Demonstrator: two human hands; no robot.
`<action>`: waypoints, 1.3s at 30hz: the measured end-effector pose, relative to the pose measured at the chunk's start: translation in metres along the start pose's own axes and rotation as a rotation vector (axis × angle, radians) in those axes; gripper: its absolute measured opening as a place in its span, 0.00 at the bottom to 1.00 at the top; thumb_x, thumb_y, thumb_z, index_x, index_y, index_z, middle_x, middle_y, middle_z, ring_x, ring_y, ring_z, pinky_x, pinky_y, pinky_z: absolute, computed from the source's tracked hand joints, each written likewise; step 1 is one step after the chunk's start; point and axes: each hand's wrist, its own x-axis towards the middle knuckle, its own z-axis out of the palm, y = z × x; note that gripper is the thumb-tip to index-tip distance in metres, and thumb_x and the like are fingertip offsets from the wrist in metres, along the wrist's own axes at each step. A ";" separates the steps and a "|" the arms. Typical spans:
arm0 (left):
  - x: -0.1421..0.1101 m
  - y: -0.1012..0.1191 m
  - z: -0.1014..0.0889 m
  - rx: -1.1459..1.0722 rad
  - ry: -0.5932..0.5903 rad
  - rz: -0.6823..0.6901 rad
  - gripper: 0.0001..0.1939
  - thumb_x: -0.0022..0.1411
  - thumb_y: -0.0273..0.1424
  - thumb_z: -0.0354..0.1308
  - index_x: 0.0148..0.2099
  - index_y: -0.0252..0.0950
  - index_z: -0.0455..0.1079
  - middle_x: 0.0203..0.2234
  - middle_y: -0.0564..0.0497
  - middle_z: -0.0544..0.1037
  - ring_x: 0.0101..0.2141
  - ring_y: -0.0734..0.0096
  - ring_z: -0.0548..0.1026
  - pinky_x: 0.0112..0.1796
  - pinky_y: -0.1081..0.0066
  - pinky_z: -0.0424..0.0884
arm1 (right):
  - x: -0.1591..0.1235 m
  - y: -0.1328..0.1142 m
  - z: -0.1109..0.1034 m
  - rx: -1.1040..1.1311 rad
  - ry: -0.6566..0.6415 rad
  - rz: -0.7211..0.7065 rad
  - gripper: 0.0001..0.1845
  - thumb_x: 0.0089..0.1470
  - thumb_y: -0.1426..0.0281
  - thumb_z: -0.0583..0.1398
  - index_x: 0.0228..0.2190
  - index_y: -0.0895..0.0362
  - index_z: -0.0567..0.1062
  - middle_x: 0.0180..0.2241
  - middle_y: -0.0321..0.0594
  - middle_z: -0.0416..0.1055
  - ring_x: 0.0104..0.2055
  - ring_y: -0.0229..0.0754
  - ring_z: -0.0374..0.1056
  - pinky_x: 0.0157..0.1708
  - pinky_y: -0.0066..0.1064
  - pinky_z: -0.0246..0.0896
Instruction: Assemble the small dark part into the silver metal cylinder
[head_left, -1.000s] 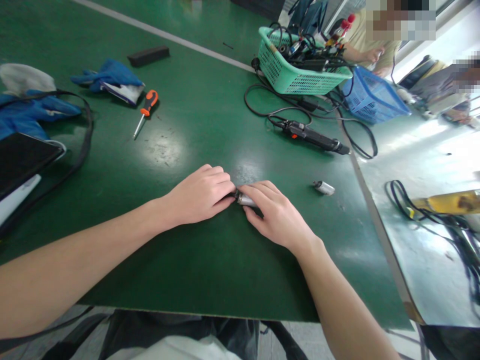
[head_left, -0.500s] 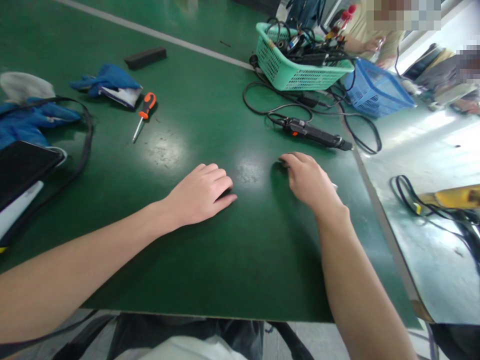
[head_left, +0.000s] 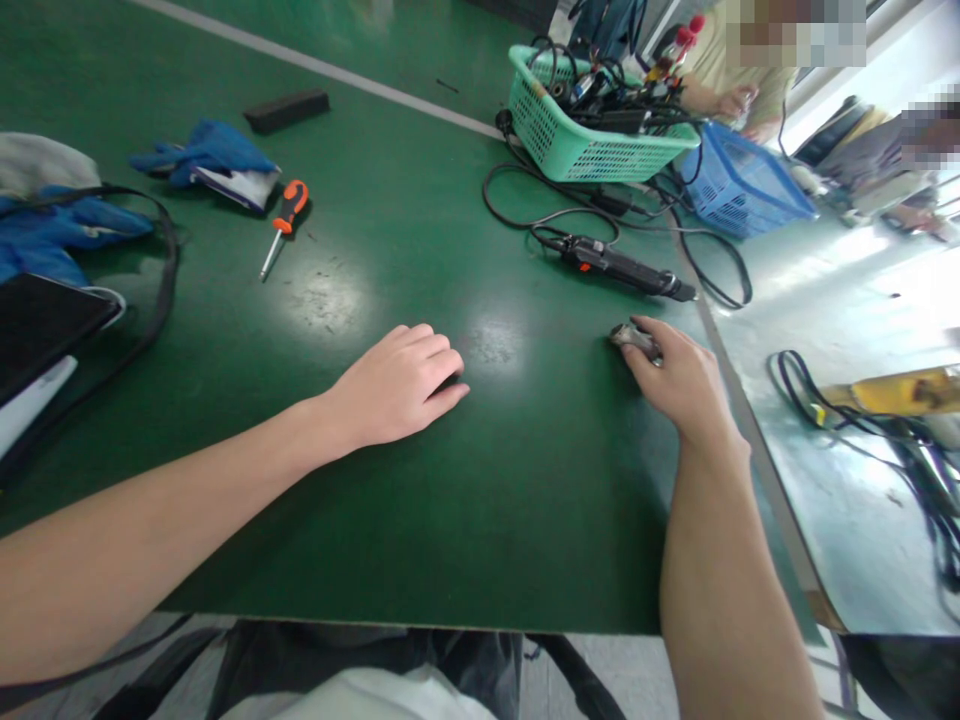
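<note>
My left hand (head_left: 397, 388) rests palm down on the green table (head_left: 465, 520), its fingers loosely bent and lying on the surface with nothing seen in them. My right hand (head_left: 675, 378) is further right, near the table's right edge. Its fingers are closed round a small silver metal cylinder (head_left: 634, 338), whose end pokes out past the fingertips. A black electric screwdriver (head_left: 622, 268) with a cord lies just beyond the right hand.
A teal basket (head_left: 592, 140) full of tools and cables and a blue basket (head_left: 742, 190) stand at the back right, where another person sits. An orange-handled screwdriver (head_left: 283, 222), blue gloves (head_left: 214, 155), a black strap (head_left: 154, 290) and a dark tablet (head_left: 41, 320) lie on the left.
The hands were together on a small metal part at the table's middle. My right hand moved away to the right and now grips a small metal cylinder. My left hand stayed put.
</note>
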 end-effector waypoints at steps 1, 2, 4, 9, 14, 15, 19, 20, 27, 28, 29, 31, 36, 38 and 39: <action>0.000 0.000 0.000 -0.002 -0.001 0.002 0.14 0.73 0.38 0.53 0.41 0.35 0.74 0.35 0.47 0.76 0.39 0.62 0.71 0.42 0.61 0.66 | 0.000 0.000 0.001 0.000 0.012 0.024 0.26 0.60 0.61 0.59 0.57 0.56 0.76 0.52 0.54 0.78 0.53 0.61 0.74 0.54 0.51 0.66; 0.000 0.000 0.000 -0.002 0.001 0.002 0.14 0.73 0.38 0.53 0.41 0.35 0.74 0.35 0.47 0.76 0.39 0.62 0.71 0.42 0.61 0.66 | -0.001 -0.001 0.003 0.004 0.029 0.042 0.25 0.60 0.61 0.59 0.56 0.56 0.78 0.51 0.53 0.79 0.52 0.61 0.74 0.54 0.51 0.66; -0.001 -0.001 0.001 -0.004 0.008 0.004 0.14 0.73 0.38 0.53 0.41 0.35 0.74 0.35 0.47 0.77 0.39 0.62 0.71 0.41 0.61 0.66 | 0.000 -0.007 0.007 0.023 0.069 0.050 0.24 0.59 0.61 0.59 0.54 0.56 0.79 0.49 0.52 0.80 0.52 0.61 0.74 0.53 0.52 0.66; -0.002 0.000 0.001 -0.007 0.040 -0.009 0.13 0.73 0.37 0.53 0.40 0.36 0.73 0.35 0.47 0.77 0.39 0.61 0.72 0.41 0.61 0.65 | 0.000 -0.053 0.018 0.111 0.040 -0.108 0.22 0.61 0.63 0.59 0.54 0.55 0.77 0.48 0.49 0.79 0.50 0.59 0.73 0.53 0.52 0.67; -0.003 0.002 0.000 -0.015 0.136 -0.068 0.08 0.70 0.32 0.53 0.45 0.35 0.71 0.38 0.45 0.77 0.41 0.59 0.73 0.43 0.59 0.67 | -0.006 -0.128 0.025 0.247 -0.036 -0.328 0.21 0.64 0.68 0.57 0.57 0.56 0.75 0.51 0.49 0.77 0.54 0.57 0.69 0.56 0.50 0.66; -0.003 0.002 -0.001 -0.013 0.161 -0.085 0.08 0.70 0.31 0.52 0.46 0.35 0.70 0.40 0.44 0.77 0.42 0.58 0.72 0.44 0.59 0.68 | -0.008 -0.140 0.026 0.270 -0.046 -0.366 0.21 0.65 0.69 0.57 0.57 0.56 0.74 0.51 0.49 0.76 0.54 0.56 0.69 0.57 0.50 0.65; -0.002 0.002 -0.001 -0.010 0.205 -0.132 0.12 0.68 0.29 0.52 0.52 0.33 0.68 0.47 0.40 0.74 0.49 0.54 0.71 0.49 0.56 0.70 | -0.011 -0.170 0.030 0.317 -0.072 -0.435 0.21 0.67 0.70 0.55 0.59 0.57 0.72 0.52 0.49 0.75 0.54 0.54 0.67 0.59 0.48 0.64; -0.001 0.001 -0.001 -0.014 0.193 -0.129 0.13 0.68 0.29 0.53 0.53 0.33 0.68 0.49 0.40 0.74 0.50 0.53 0.71 0.50 0.55 0.70 | -0.011 -0.172 0.030 0.329 -0.076 -0.437 0.21 0.67 0.70 0.55 0.59 0.56 0.72 0.53 0.49 0.74 0.55 0.55 0.67 0.59 0.49 0.64; 0.000 0.001 -0.002 -0.047 0.121 -0.101 0.14 0.70 0.31 0.52 0.54 0.34 0.68 0.50 0.42 0.74 0.50 0.54 0.71 0.53 0.53 0.70 | -0.019 -0.160 0.012 0.348 -0.078 -0.344 0.30 0.60 0.64 0.63 0.62 0.55 0.66 0.57 0.52 0.71 0.60 0.58 0.66 0.60 0.53 0.63; 0.000 0.001 -0.002 -0.053 0.121 -0.101 0.14 0.70 0.30 0.52 0.54 0.34 0.68 0.50 0.42 0.74 0.50 0.55 0.71 0.53 0.53 0.70 | -0.021 -0.157 0.010 0.333 -0.096 -0.316 0.30 0.59 0.63 0.63 0.61 0.56 0.66 0.56 0.52 0.71 0.59 0.58 0.66 0.59 0.53 0.64; 0.000 0.001 -0.002 -0.058 0.120 -0.099 0.14 0.70 0.30 0.52 0.54 0.34 0.68 0.50 0.42 0.74 0.50 0.55 0.71 0.53 0.53 0.70 | -0.023 -0.155 0.008 0.314 -0.121 -0.290 0.31 0.58 0.62 0.64 0.60 0.56 0.66 0.55 0.52 0.72 0.58 0.59 0.67 0.57 0.53 0.65; 0.000 0.001 -0.002 -0.067 0.116 -0.096 0.14 0.69 0.30 0.52 0.55 0.35 0.68 0.50 0.42 0.74 0.50 0.55 0.71 0.53 0.53 0.70 | -0.026 -0.150 0.005 0.271 -0.163 -0.250 0.29 0.57 0.63 0.65 0.57 0.56 0.67 0.53 0.52 0.73 0.55 0.59 0.69 0.54 0.53 0.67; 0.000 0.001 -0.003 -0.078 0.099 -0.098 0.15 0.69 0.30 0.52 0.56 0.35 0.67 0.50 0.42 0.75 0.51 0.54 0.71 0.53 0.52 0.70 | -0.028 -0.146 -0.003 0.230 -0.243 -0.242 0.13 0.59 0.69 0.64 0.46 0.54 0.72 0.43 0.45 0.76 0.46 0.53 0.72 0.45 0.44 0.68; 0.000 0.001 -0.003 -0.076 0.085 -0.106 0.15 0.69 0.30 0.52 0.56 0.34 0.67 0.51 0.42 0.75 0.51 0.54 0.71 0.54 0.52 0.70 | -0.030 -0.149 -0.007 0.245 -0.290 -0.279 0.10 0.60 0.69 0.65 0.43 0.54 0.73 0.42 0.42 0.76 0.45 0.51 0.72 0.44 0.42 0.67; 0.000 0.001 -0.003 -0.074 0.081 -0.108 0.15 0.69 0.29 0.52 0.56 0.34 0.67 0.51 0.42 0.75 0.52 0.54 0.71 0.54 0.51 0.70 | -0.031 -0.151 -0.009 0.256 -0.304 -0.301 0.10 0.60 0.69 0.65 0.43 0.54 0.73 0.42 0.42 0.76 0.45 0.50 0.72 0.44 0.41 0.67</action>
